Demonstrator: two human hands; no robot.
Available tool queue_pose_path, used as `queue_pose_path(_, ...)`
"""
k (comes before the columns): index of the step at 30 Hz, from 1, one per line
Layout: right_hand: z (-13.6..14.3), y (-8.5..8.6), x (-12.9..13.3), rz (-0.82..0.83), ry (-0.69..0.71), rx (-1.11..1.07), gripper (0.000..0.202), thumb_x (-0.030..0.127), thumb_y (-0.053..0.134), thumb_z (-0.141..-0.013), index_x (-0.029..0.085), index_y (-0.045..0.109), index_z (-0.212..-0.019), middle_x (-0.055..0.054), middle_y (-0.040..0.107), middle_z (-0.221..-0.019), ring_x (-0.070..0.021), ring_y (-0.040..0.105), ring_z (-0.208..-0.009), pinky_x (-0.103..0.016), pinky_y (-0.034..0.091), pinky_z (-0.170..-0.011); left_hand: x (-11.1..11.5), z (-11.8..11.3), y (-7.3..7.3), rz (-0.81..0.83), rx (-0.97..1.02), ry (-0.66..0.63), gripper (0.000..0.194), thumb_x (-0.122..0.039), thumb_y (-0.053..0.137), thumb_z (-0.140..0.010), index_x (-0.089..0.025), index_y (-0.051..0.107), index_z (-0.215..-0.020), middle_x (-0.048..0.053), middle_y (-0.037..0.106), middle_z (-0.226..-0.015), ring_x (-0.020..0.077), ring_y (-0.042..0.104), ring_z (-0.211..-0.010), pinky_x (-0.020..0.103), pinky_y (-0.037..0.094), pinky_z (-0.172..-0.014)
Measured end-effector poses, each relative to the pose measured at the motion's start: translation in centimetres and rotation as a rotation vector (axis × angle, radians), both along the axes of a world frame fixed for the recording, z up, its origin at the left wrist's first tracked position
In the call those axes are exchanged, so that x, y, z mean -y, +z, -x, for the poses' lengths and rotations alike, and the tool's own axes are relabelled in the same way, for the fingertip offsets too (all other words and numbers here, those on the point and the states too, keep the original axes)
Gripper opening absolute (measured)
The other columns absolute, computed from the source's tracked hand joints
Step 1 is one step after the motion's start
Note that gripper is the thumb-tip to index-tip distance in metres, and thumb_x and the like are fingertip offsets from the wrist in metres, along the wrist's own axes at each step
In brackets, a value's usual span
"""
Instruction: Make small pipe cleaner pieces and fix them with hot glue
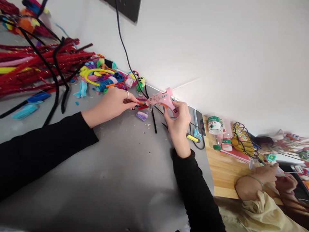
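Observation:
In my right hand (180, 124) is a pink glue gun (160, 98), fingers wrapped round its handle, nozzle end pointing left. A thin clear glue stick (187, 83) juts from its back. My left hand (116, 102), a ring on one finger, pinches a small orange-red fuzzy piece (141, 103) close to the nozzle. Whether nozzle and piece touch, I cannot tell. Just below lies a purple and pink fuzzy piece (142, 116). A black pipe cleaner (154, 120) rests on the grey mat under the gun.
Red tinsel stems (43, 67) and a pile of colourful fuzzy pieces (103, 77) lie at left. A black cord (124, 48) hangs along the wall. At right are a yellow cutter (193, 138), a phone (200, 122), bottles (214, 125) and a co-worker's hands (263, 177).

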State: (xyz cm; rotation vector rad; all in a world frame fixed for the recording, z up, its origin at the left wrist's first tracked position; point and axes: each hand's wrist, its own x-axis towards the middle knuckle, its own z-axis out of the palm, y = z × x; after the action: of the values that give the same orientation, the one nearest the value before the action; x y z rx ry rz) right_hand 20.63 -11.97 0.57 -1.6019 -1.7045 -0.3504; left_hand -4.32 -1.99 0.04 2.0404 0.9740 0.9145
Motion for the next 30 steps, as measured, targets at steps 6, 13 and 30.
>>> queue_pose_path(6,-0.1,0.0,0.0,0.031,0.002,-0.022,0.016,0.022,0.062,-0.09,0.023,0.06,-0.107,-0.005,0.068,-0.1,-0.0177,0.058,-0.077,-0.034,0.05,-0.072,0.0,0.0,-0.1,-0.009,-0.019,0.01,0.02,-0.037,0.07,-0.081,-0.027,0.086,-0.084,0.004,0.081,-0.078,0.0235,0.07,-0.07,0.034,0.056,-0.071)
queue_pose_path(13,-0.5,0.0,0.0,0.015,0.0,-0.02,0.016,0.022,0.064,-0.09,0.022,0.062,-0.106,-0.005,0.069,-0.099,-0.0166,0.056,-0.074,-0.033,0.05,-0.07,-0.3,0.1,-0.3,-0.002,-0.021,-0.006,0.016,-0.034,0.071,-0.081,-0.028,0.086,-0.085,0.003,0.081,-0.079,0.0235,0.071,-0.072,0.033,0.055,-0.072)
queue_pose_path(30,-1.4,0.2,-0.1,-0.011,-0.033,-0.009,0.012,0.023,0.068,-0.091,0.022,0.066,-0.103,-0.003,0.068,-0.093,-0.0163,0.056,-0.072,-0.032,0.05,-0.069,-0.6,0.2,-0.6,-0.034,-0.081,0.001,0.02,-0.037,0.069,-0.082,-0.028,0.087,-0.087,0.003,0.081,-0.078,0.0225,0.069,-0.068,0.032,0.051,-0.067)
